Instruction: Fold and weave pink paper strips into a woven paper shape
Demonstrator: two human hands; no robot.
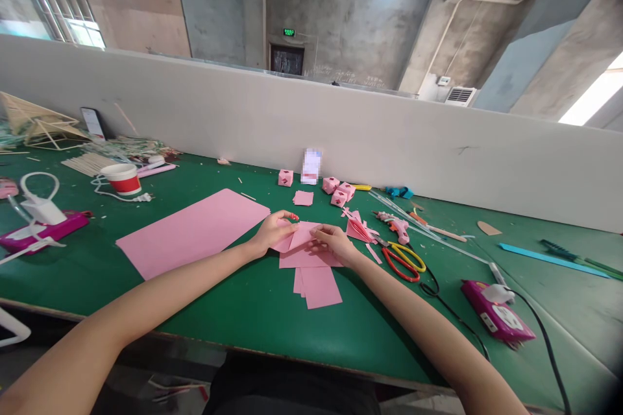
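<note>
My left hand (273,231) and my right hand (333,241) meet over a small pink paper piece (300,235) at the middle of the green table (253,311). Both hands pinch its folded edges, fingers closed on it. Under and in front of it lie more cut pink paper rectangles (318,285). A large pink sheet (195,230) lies flat to the left of my left hand. Several small pink paper cubes (338,191) stand farther back near the wall.
Red and yellow scissors (403,260) and a pink glue gun (396,225) lie right of my hands. A magenta box with a black cable (496,314) sits at right. A red and white cup (121,178), sticks and a magenta device (43,227) are at left.
</note>
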